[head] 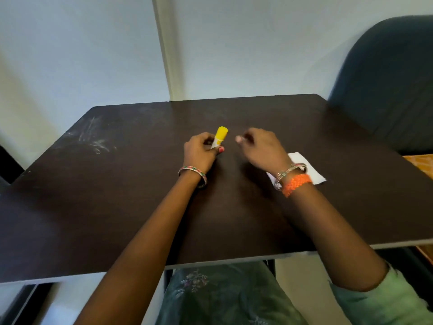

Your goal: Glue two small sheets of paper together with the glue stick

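One glue stick (220,137) gripped in left hand (199,153), cap on. Right hand (262,148) loosely curled, empty, just right. One white paper (304,170) visible near right wrist.

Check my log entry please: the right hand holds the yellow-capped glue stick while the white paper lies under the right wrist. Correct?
Not quite. The head view shows the left hand holding the glue stick; the right hand is off it. The white paper does lie under the right wrist.

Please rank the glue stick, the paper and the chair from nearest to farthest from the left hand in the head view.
1. Glue stick: held in the left hand.
2. Paper: on the table, under the right wrist.
3. Chair: beyond the table's far right corner.
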